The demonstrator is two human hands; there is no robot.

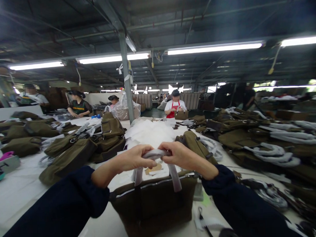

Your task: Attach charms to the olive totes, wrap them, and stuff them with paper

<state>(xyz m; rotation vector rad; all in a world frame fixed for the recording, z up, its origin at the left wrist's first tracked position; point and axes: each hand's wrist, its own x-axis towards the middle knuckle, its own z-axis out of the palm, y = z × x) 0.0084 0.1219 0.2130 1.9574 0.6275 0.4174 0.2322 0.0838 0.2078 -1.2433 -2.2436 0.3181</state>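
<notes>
An olive-brown bag (156, 209) stands upright on the white table in front of me, with a silvery zipper along its top edge. Its handle (175, 177), wrapped in whitish material, arches above the bag. My left hand (136, 157) is closed round the left part of the handle's top. On the right part of the same arch, my right hand (177, 153) has its fingers closed, close beside the left one. Small tan and white pieces (153, 168) lie behind the handle.
Olive bags (68, 157) are piled at the left, and more (245, 135) with wrapped straps at the right. White sheets (150, 131) form a heap beyond my hands. A metal post (126, 78) rises behind. Several people work farther back, one in a red apron (173, 109).
</notes>
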